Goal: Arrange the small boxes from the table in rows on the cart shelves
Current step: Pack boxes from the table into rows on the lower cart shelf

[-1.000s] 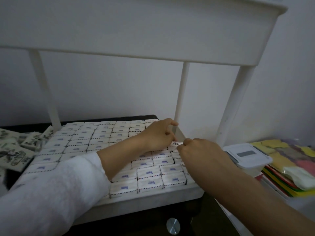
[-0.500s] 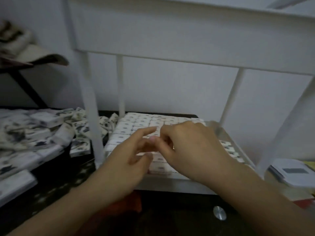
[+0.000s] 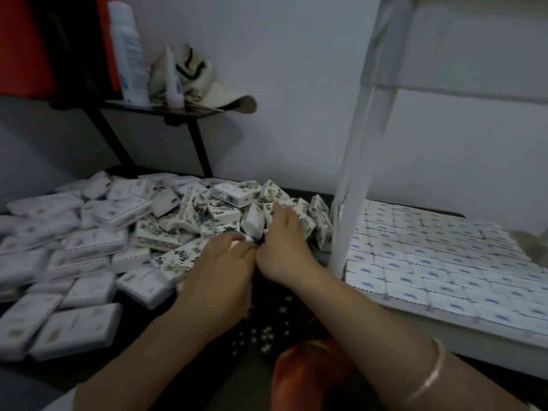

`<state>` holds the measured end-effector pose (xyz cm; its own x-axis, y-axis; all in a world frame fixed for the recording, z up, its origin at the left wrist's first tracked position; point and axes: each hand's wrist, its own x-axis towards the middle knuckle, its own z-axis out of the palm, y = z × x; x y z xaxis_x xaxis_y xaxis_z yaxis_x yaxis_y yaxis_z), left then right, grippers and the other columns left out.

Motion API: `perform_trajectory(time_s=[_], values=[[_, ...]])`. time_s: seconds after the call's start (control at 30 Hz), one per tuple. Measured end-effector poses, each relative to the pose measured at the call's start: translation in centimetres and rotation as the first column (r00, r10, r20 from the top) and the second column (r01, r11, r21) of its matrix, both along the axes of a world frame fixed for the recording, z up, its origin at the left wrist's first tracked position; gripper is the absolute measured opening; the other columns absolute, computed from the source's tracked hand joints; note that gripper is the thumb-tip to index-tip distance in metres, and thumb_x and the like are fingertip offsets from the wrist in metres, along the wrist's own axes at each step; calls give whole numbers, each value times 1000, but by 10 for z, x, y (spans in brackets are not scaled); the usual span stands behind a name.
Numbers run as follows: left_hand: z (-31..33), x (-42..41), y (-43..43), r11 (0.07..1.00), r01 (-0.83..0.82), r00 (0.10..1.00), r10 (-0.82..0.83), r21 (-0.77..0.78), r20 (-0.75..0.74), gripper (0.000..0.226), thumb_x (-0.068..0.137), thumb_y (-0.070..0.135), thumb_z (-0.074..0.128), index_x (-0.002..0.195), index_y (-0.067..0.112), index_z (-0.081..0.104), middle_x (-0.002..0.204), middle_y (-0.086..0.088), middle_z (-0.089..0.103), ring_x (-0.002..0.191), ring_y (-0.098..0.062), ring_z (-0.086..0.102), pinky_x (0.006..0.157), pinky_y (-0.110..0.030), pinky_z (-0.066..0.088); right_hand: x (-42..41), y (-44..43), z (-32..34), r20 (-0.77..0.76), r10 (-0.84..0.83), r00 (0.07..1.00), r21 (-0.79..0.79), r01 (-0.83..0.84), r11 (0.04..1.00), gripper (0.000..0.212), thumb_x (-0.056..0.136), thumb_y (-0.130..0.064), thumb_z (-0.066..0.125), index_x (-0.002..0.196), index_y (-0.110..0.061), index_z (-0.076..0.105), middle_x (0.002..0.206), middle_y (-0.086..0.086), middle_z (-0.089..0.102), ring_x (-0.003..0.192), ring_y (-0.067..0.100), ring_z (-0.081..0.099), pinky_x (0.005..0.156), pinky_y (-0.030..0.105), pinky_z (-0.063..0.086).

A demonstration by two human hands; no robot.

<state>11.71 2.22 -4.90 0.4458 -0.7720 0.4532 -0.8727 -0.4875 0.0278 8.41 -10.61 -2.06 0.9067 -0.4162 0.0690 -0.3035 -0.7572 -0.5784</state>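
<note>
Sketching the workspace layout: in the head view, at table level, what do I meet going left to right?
Flat white packs → left hand → right hand → white cart post → rows of small boxes on the cart shelf.

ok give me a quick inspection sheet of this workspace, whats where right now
surface: dark table, its left side mostly covered by boxes
job's things: loose pile of small boxes on the table; cart shelf to the right, filled with rows of boxes; white cart post, blurred
clutter: spray can, tube and cap on a small black shelf behind the pile; red-orange object at the bottom edge, unclear what it is
grippers: left hand and right hand close together at the pile's near edge; too blurred to tell if either grips a box
cables: nothing seen
surroundings: white wall; red panel at top left
</note>
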Motion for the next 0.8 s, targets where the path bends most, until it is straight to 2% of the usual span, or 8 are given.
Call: perform_trajectory(time_s=[0.1, 0.23, 0.37, 0.43, 0.53, 0.63, 0.7, 0.8], values=[[-2, 20, -23, 991, 30, 999, -34, 131, 26, 52, 80, 12, 42, 130, 11, 56, 137, -9, 52, 140, -30, 28, 117, -40, 20, 31, -15, 2, -14, -183, 983, 26, 184, 983, 84, 90, -15, 53, 154, -8, -1, 161, 16, -7, 149, 29, -7, 121, 39, 3], [-6, 32, -37, 967, 89, 995, -98, 240, 27, 65, 83, 14, 41, 148, 22, 35, 158, -2, 27, 149, -23, -2, 119, -40, -10, 44, -34, 0, -94, -279, 956, -115, 267, 957, 89, 90, -27, 59, 154, -6, -1, 162, 16, 3, 149, 28, 4, 121, 41, 12], [0, 28, -24, 989, 99, 994, -93, 107, -54, 58, 77, 6, 44, 130, 24, 56, 142, 5, 50, 143, -17, 15, 114, -30, -9, 37, -34, -7, -251, -347, 904, -517, 178, 838, 96, 88, -25, 63, 153, -3, -4, 152, 22, 31, 143, 37, 21, 115, 46, 19], [0, 23, -10, 993, 107, 988, -102, 39, -119, 52, 78, 7, 46, 120, 30, 64, 132, 4, 56, 136, -14, 22, 111, -28, 6, 33, -30, -9, -235, -328, 915, -652, 102, 751, 81, 85, -19, 62, 149, -1, 15, 142, 21, 44, 136, 38, 29, 111, 43, 24], [-1, 16, 13, 985, 165, 962, -170, -45, -212, 42, 85, 13, 47, 115, 34, 67, 117, 16, 61, 121, -9, 39, 101, -26, 32, 24, -25, -12, -115, -184, 976, -694, 54, 718, 57, 86, -18, 62, 136, -7, 37, 133, 15, 46, 123, 33, 43, 103, 39, 34], [3, 18, 22, 980, 183, 947, -198, -82, -254, 25, 90, 25, 53, 107, 36, 69, 100, 22, 63, 104, -3, 45, 95, -27, 38, 10, -17, -9, 12, 45, 999, -553, -31, 833, 63, 87, -19, 64, 142, -20, 35, 130, 9, 39, 103, 26, 57, 83, 35, 47], [5, 22, 19, 986, 153, 958, -164, -63, -236, 23, 91, 38, 54, 113, 36, 63, 106, 20, 57, 109, -5, 42, 100, -29, 34, -5, -9, -4, 74, 171, 982, -558, -102, 824, 65, 89, -27, 63, 145, -29, 29, 124, 5, 41, 84, 21, 59, 70, 33, 48], [3, 29, 12, 986, 87, 981, -59, 145, -185, 46, 91, 57, 46, 131, 34, 51, 139, 12, 43, 137, -14, 22, 116, -37, 16, -33, 0, -2, 1, 260, 966, -733, -176, 657, 82, 91, -20, 61, 147, -35, 4, 115, 6, 46, 59, 19, 48, 52, 32, 40]])
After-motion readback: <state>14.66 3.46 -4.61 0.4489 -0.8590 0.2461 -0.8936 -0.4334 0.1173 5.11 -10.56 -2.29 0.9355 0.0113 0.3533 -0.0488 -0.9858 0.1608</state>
